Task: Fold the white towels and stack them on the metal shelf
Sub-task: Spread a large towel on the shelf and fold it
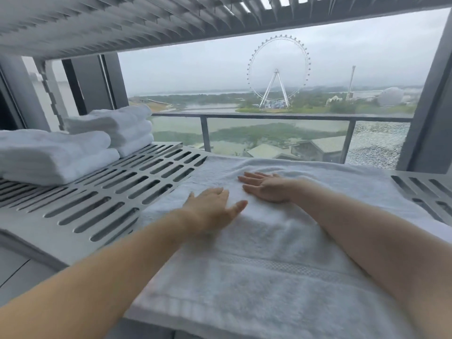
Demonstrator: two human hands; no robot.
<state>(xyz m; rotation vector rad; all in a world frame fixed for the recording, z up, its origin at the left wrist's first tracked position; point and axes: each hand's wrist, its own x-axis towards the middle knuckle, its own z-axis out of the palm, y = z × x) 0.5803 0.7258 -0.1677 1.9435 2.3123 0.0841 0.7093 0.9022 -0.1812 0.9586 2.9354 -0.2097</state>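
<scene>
A white towel (259, 255) lies spread flat across the slotted metal shelf (117, 192), reaching from the front edge to the back edge. My left hand (210, 206) rests palm down on its middle, fingers apart. My right hand (266, 185) lies flat on the towel just beyond and to the right, fingers pointing left. Neither hand grips the cloth. Two stacks of folded white towels sit at the shelf's left: a near stack (53, 155) and a taller far stack (117, 128).
Another slotted shelf (122, 23) hangs close overhead. Dark uprights (430, 106) frame the right side and the back left. Behind the shelf a window looks onto a balcony railing (269, 117) and a Ferris wheel. Bare shelf shows between the stacks and the spread towel.
</scene>
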